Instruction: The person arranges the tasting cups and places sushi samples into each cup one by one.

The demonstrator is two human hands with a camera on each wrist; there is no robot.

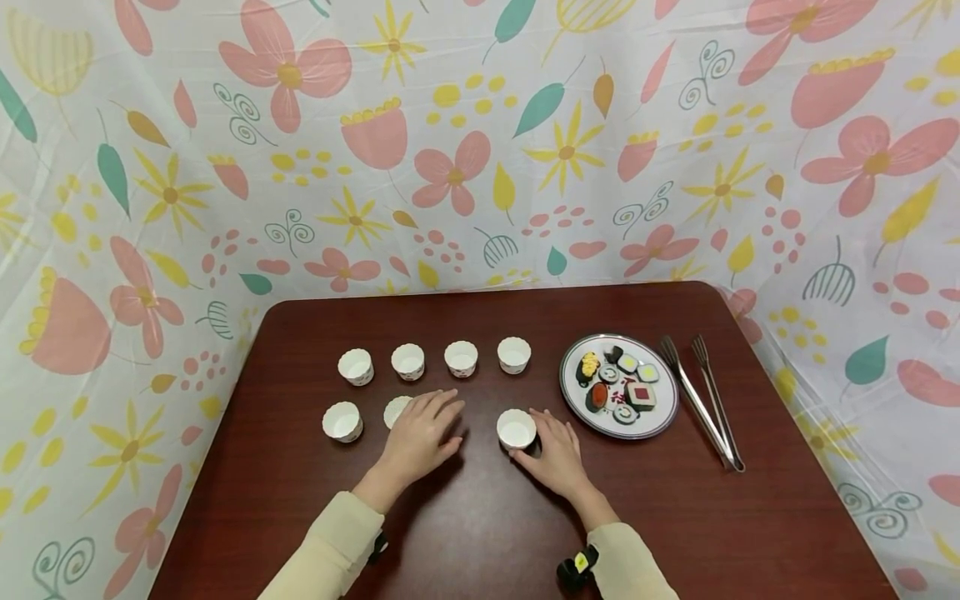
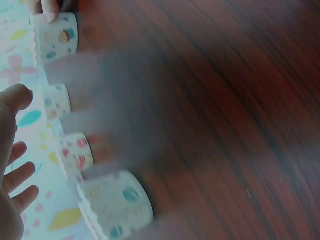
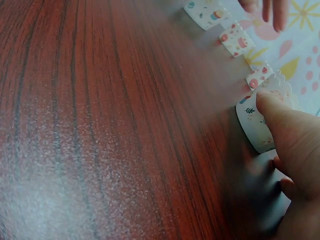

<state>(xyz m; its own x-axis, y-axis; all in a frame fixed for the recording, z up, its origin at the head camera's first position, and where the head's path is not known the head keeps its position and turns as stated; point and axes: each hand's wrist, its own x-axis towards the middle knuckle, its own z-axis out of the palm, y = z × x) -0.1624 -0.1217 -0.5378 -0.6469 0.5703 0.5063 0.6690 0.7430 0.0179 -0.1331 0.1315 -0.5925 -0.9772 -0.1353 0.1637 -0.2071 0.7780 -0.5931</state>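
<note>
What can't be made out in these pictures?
Head view: part of one round white scalloped cup, behind the left hand.
Left wrist view: most of the right hand, cut off by the top edge.
Head view: red print on the round white plate, partly beneath sushi pieces.

a white paper cup (image 1: 516, 430), wavy-rimmed and printed with little coloured motifs, sits mouth up on the brown table (image 1: 465, 542), held by the right hand (image 1: 557, 457); well to its left, a second cup (image 1: 394, 410), partly hidden from here, seems upright too.
</note>
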